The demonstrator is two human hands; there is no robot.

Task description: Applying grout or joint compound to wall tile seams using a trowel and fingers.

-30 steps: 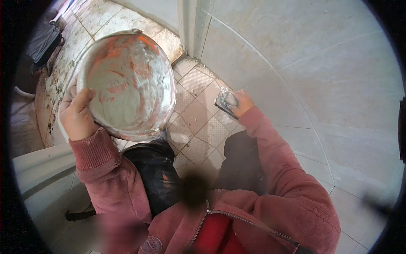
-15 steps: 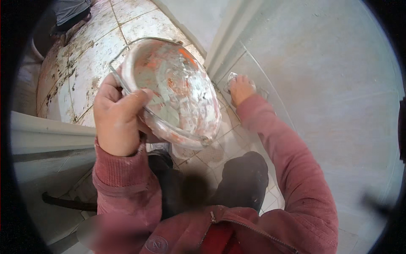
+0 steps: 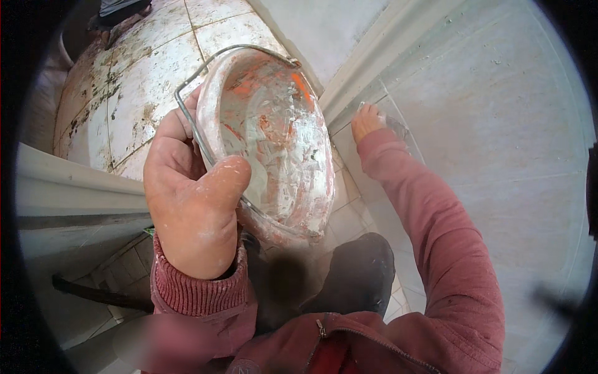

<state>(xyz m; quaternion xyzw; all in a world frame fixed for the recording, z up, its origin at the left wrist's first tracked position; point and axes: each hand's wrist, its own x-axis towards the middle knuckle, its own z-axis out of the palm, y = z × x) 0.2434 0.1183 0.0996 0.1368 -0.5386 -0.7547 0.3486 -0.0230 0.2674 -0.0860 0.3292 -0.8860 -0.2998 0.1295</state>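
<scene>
My left hand (image 3: 196, 193) is closed on the rim of a bucket (image 3: 218, 93), thumb over the near edge and fingers on its outside. The bucket is tilted, with its mouth facing me and its wire handle (image 3: 189, 111) lying around the rim. White paste and orange smears (image 3: 265, 124) coat the inside. My right hand (image 3: 367, 123) reaches out to the tiled wall on the right, its fingers curled on a flat, greyish tool (image 3: 397, 128) against the surface. Most of that tool is hidden by the hand and sleeve, so its exact kind does not show.
Grey wall tiles (image 3: 486, 143) with a pale joint line rise at the right. A door frame or wall corner (image 3: 349, 93) stands ahead. The floor tiles (image 3: 168, 68) at the far left are stained with mud. Another person (image 3: 118, 12) is partly visible there. A pale ledge (image 3: 81, 181) runs at the left.
My left hand and the bucket have come closer and slightly to the right. The right hand has slid a little up and right along the wall with the tool.
</scene>
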